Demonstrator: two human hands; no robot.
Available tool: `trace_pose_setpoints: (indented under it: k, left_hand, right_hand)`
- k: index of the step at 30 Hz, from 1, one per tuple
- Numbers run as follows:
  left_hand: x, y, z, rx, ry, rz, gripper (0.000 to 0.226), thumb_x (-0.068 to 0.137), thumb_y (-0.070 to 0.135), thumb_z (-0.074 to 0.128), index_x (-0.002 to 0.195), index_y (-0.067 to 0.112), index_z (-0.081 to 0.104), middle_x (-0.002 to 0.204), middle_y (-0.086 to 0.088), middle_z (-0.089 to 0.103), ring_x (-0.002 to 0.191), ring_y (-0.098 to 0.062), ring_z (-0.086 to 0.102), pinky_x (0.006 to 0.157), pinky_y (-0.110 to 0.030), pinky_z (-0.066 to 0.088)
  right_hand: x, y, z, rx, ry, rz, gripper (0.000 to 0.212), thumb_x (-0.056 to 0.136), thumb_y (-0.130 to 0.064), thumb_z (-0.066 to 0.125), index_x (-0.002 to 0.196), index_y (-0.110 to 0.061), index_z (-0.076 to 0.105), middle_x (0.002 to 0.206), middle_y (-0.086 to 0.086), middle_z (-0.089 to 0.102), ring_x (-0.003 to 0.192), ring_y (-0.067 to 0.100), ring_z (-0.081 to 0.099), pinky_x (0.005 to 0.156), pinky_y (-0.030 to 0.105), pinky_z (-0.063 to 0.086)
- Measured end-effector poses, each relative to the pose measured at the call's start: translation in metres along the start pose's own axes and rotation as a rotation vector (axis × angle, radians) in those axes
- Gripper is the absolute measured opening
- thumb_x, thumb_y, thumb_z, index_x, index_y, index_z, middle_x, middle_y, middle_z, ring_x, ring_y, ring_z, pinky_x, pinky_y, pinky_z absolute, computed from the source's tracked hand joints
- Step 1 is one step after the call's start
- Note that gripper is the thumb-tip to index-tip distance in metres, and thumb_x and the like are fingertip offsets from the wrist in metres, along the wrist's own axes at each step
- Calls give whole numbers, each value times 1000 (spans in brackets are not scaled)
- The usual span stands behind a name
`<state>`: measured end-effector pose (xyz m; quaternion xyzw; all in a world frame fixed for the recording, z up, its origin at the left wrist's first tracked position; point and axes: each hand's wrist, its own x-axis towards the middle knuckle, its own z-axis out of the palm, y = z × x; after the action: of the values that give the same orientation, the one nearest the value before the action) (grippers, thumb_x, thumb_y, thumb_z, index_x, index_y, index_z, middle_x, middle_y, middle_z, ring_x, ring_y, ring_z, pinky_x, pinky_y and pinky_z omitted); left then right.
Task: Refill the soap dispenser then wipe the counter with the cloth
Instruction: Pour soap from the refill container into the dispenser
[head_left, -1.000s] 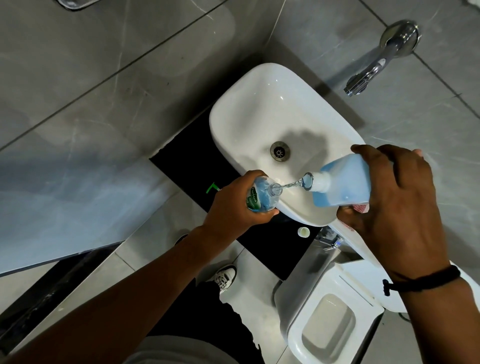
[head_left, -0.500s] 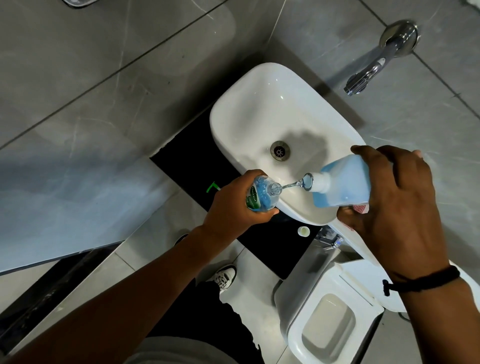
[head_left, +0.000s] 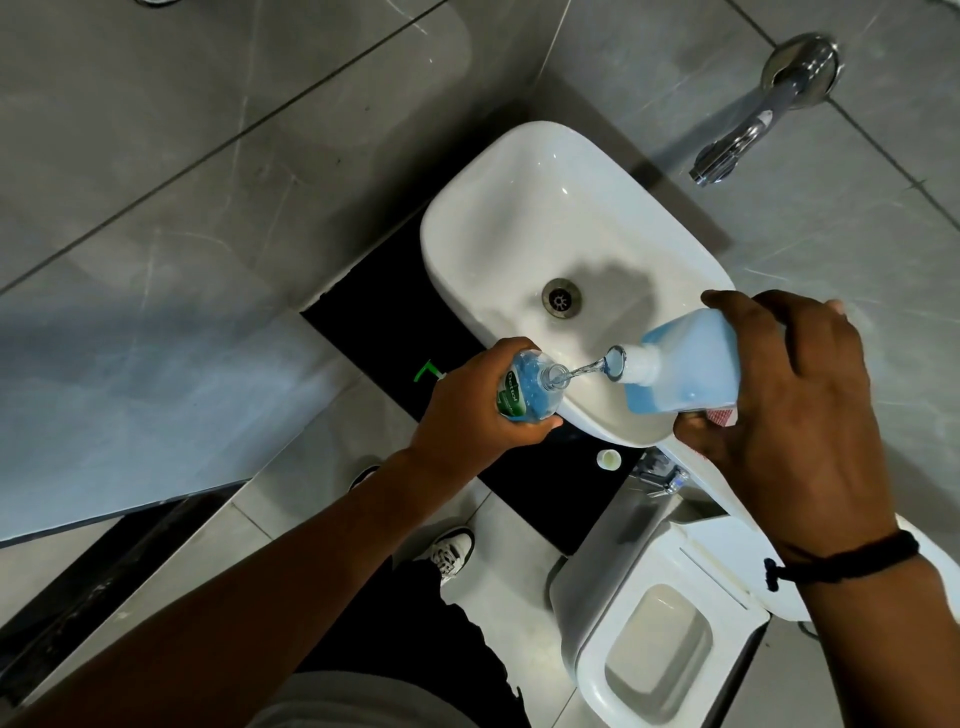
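My left hand (head_left: 470, 410) grips a small clear soap dispenser bottle (head_left: 527, 387) with a green label, its top off, held over the front rim of the white basin (head_left: 498, 218). My right hand (head_left: 779, 395) holds a large refill bottle (head_left: 685, 364) of blue liquid, tipped on its side with its white neck toward the dispenser. A thin stream of soap (head_left: 584, 370) runs from the neck into the dispenser's mouth. A bit of red patterned cloth (head_left: 719, 415) shows under my right hand, mostly hidden.
A chrome wall tap (head_left: 748, 135) juts out above the basin's right end. A small white cap (head_left: 609, 460) lies on the black counter (head_left: 384, 291), near a green pump part (head_left: 427, 371). A toilet (head_left: 660, 639) stands at the lower right. My shoe (head_left: 452, 553) is on the floor.
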<state>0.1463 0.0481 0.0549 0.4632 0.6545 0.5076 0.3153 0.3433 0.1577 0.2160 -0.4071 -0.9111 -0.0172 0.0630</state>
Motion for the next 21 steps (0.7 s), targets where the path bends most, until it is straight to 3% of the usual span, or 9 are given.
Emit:
trace_pose_setpoints:
  k: [12,15,17,19,21]
  left_hand:
    - [1,8,4,16,-8,2,70,74,37,101,129,12,66,116,2,77,111,-12,76,92,-33,65]
    - [1,11,3,14,-11,-3,70,74,36,101,130,14,66,117,6,78,111,-9,75,94,-30,64]
    - [1,11,0,30,-2,-11,72,72,36,101,132,16,66,118,9,78,110,-6,74,95,-18,60]
    - [1,10,-2,57,19,-13,75,70,38,102,132,16,66,114,13,76,110,-1,70,92,-5,53]
    - [0,7,-6,40,35,-44,74,68,35,102,131,18,66,110,17,72,108,0,68,91,-5,52]
  right_hand:
    - [-13,-5,31,108,15,65,98,57,-14,91,145,-11,49,134,21,50,124,41,44,114,62,38]
    - [-18,-17,47,256,30,145,94,57,-18,89,143,-12,51,130,16,54,121,35,47,108,44,40]
    - [-20,-29,60,404,50,209,89,56,-21,92,137,-13,55,126,10,59,117,32,53,102,33,40]
    - [-25,-41,73,644,108,307,82,57,-24,94,130,-19,57,121,0,63,113,24,61,96,36,51]
    - [-32,-56,85,861,184,427,80,61,-23,95,129,-30,54,120,-16,62,113,11,64,90,27,57]
